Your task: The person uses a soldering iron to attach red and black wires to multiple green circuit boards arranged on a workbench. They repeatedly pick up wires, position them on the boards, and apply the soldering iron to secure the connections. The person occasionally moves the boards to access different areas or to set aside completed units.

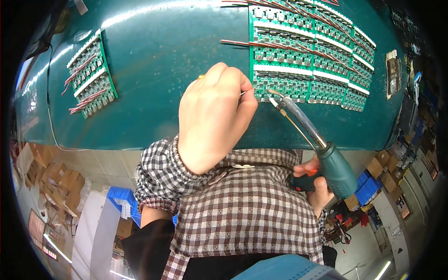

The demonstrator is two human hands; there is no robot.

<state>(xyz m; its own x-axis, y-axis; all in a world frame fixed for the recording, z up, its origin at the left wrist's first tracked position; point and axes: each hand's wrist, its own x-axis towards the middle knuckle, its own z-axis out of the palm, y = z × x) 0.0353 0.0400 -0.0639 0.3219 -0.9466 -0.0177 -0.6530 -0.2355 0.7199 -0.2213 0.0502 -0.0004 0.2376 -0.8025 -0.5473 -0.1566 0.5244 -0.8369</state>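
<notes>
My left hand (215,109) is closed in a pinch at the near left corner of a panel of green circuit boards (289,86). A thin wire (242,93) shows at its fingertips; most of it is hidden. My right hand (320,190) is wrapped round the handle of a green soldering gun (339,170) with a long metal barrel and a thin feed tube beside it. The gun's tip reaches the nearest row of boards, just right of my left fingertips. Whether it touches a board I cannot tell. Red-and-white wires (275,45) lie across the farther rows.
Two smaller strips of boards with wires (91,74) lie at the left of the green tabletop (154,60). A worn block-shaped object (393,74) is at the right edge. Blue bins (123,200) and cardboard boxes (60,184) stand beyond the near edge.
</notes>
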